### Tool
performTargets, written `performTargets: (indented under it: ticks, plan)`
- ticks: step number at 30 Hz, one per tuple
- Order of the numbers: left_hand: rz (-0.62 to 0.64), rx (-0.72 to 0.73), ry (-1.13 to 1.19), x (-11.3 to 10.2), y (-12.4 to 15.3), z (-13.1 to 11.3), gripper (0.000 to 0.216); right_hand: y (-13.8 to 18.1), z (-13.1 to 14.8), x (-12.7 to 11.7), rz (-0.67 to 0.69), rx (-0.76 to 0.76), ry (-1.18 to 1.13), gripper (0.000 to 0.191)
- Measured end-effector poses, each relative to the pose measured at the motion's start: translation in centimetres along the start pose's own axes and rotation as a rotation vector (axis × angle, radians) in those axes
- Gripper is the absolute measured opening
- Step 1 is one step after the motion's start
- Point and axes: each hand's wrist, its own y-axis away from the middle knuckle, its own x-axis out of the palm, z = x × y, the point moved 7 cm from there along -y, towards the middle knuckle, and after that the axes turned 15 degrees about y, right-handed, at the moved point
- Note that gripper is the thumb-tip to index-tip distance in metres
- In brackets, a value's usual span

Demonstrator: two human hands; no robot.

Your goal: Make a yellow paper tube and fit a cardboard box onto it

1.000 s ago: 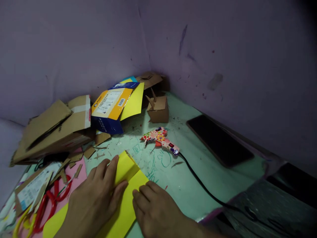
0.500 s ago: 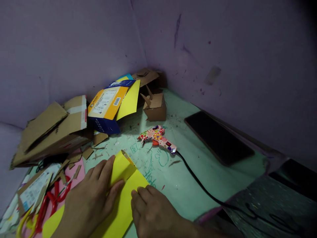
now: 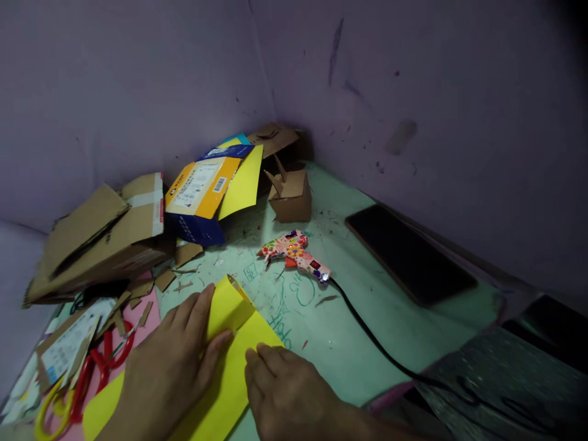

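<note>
– Step?
– Apparently folding yellow paper [image 3: 231, 381], near side of glue gun [image 3: 297, 251]. Clasping flap [image 3: 228, 311] with left grip [image 3: 169, 361], curling right grip [image 3: 294, 392] at paper's edge, pinching unclear.
– Next?
– Probably calls for steady pressure along flap.

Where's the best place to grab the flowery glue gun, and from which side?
Probably grip the glue gun by its handle, coming from the right: it lies on its side, handle slanting right toward the cord, while the nozzle, which might be hot, points left.
</note>
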Motion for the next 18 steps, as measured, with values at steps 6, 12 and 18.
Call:
performTargets:
  ticks: [6, 12, 18]
  plan:
    - [-0.001, -0.030, 0.147, 0.2, 0.2, 0.0, 0.047, -0.7, -0.6, -1.0, -0.202, 0.102, -0.058, 0.018]
    - [0.046, -0.039, 0.310, 0.6, 0.3, 1.2, 0.053, -1.7, -4.5, -3.3, -0.331, 0.303, -0.392, 0.015]
    - [0.012, -0.124, 0.372, -1.0, 1.2, 3.2, 0.058, 0.7, -9.0, 3.3, 0.365, 1.067, -0.982, 0.033]
